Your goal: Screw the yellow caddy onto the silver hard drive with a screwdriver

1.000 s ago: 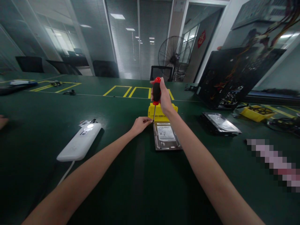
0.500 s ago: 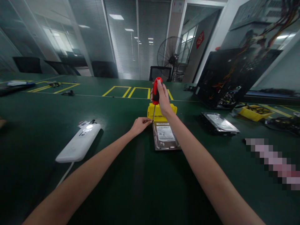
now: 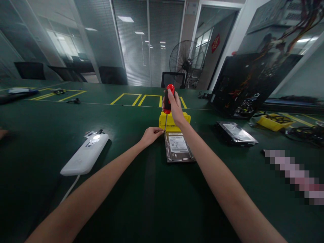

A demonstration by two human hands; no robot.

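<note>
My right hand (image 3: 176,108) is wrapped round the red and black handle of a screwdriver (image 3: 167,101), held nearly upright. Its shaft runs down to the far left corner of a silver hard drive (image 3: 177,145), which lies flat with its white label up. Close to the screwdriver tip, my left hand (image 3: 152,135) pinches at that corner, thumb and fingers together. What it holds, if anything, is too small to make out. Just behind the drive stands a yellow parts bin (image 3: 164,123), partly hidden by my right hand. My right forearm covers the drive's right edge.
Left of my arm lies a white power bank (image 3: 86,153) with a cable. To the right are a second hard drive (image 3: 236,132), another yellow bin (image 3: 274,121) and an open computer case (image 3: 238,84) with wires. Someone's hand (image 3: 3,132) shows at the left edge.
The screwdriver handle has turned in my right hand, showing more black on its left side. My left hand and the hard drive stay in place. The hand at the left edge has shifted slightly.
</note>
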